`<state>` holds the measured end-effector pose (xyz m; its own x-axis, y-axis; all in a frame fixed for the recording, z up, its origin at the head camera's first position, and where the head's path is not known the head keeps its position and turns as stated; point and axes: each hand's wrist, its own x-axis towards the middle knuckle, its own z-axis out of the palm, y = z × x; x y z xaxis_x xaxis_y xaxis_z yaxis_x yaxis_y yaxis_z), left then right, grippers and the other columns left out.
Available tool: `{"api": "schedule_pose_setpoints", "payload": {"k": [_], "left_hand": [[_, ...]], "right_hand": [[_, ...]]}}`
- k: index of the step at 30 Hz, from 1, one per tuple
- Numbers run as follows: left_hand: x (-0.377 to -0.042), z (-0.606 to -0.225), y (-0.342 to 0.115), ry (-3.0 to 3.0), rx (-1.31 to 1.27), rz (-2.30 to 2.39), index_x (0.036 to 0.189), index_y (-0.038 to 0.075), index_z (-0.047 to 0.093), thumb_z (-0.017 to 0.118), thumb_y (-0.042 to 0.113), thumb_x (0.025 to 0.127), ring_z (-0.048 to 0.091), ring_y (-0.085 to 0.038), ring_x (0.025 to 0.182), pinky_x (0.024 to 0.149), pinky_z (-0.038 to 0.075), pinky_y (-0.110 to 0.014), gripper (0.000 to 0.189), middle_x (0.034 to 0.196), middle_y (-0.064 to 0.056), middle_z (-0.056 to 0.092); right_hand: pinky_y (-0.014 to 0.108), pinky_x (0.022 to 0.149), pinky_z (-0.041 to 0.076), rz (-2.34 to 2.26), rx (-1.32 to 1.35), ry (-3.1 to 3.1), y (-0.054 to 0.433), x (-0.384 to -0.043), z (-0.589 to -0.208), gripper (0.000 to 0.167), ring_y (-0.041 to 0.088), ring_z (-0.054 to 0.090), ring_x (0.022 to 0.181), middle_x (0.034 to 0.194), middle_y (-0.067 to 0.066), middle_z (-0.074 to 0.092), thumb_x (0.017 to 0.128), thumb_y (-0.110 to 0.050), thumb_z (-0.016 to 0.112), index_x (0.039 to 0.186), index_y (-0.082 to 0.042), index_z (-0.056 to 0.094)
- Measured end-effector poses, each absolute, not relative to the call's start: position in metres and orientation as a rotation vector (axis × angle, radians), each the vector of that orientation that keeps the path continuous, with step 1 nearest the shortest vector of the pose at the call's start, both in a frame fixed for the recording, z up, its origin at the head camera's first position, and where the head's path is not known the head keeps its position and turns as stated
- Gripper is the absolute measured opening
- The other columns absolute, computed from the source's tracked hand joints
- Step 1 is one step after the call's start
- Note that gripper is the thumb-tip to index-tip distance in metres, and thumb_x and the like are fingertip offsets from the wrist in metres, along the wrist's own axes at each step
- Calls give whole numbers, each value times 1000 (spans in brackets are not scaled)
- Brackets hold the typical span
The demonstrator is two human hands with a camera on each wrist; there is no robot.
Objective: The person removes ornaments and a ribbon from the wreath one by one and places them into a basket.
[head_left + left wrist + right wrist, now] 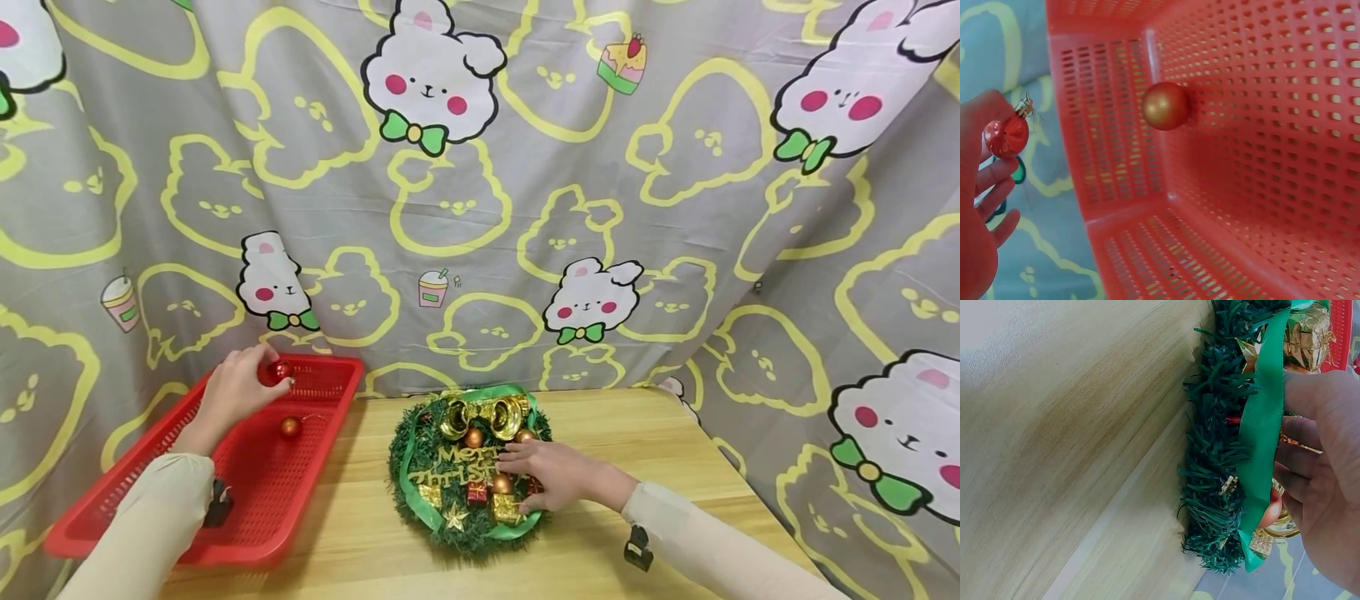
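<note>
Between thumb and fingers, my left hand (pixel 234 393) pinches a shiny red Christmas ball (pixel 282 369) over the far part of a red plastic basket (pixel 258 550). The ball's gold cap (pixel 1024 107) shows in the left wrist view. An orange-gold ball (pixel 291 427) lies inside the basket. My right hand (pixel 558 475) rests on the right side of a green Christmas wreath (pixel 472 540), fingers extended over its decorations. Green ribbon (pixel 1264 419), gold bells (pixel 506 418), small gift boxes, a gold star (pixel 455 517) and gold "Merry Christmas" lettering decorate it. My hand covers part of the lettering.
The wreath lies flat on a light wooden table (pixel 622 417), with the basket to its left. A grey curtain (pixel 480 275) printed with rabbits hangs behind and along the sides of the table.
</note>
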<state>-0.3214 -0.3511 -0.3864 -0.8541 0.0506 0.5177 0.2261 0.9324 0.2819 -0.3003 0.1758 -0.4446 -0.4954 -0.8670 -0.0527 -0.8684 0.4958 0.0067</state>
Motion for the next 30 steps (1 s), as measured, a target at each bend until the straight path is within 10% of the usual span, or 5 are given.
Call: {"api": "schedule_pose_setpoints", "payload": {"k": [30], "left_hand": [[-319, -432, -377, -2796, -52, -501, 114, -2, 58, 84, 22, 79, 52, -40, 92, 81, 53, -64, 50, 105, -25, 62]], "right_hand": [[50, 117, 39, 34, -1556, 2668, 176, -301, -445, 72, 33, 46, 144, 153, 8, 53, 93, -52, 67, 149, -9, 52]]}}
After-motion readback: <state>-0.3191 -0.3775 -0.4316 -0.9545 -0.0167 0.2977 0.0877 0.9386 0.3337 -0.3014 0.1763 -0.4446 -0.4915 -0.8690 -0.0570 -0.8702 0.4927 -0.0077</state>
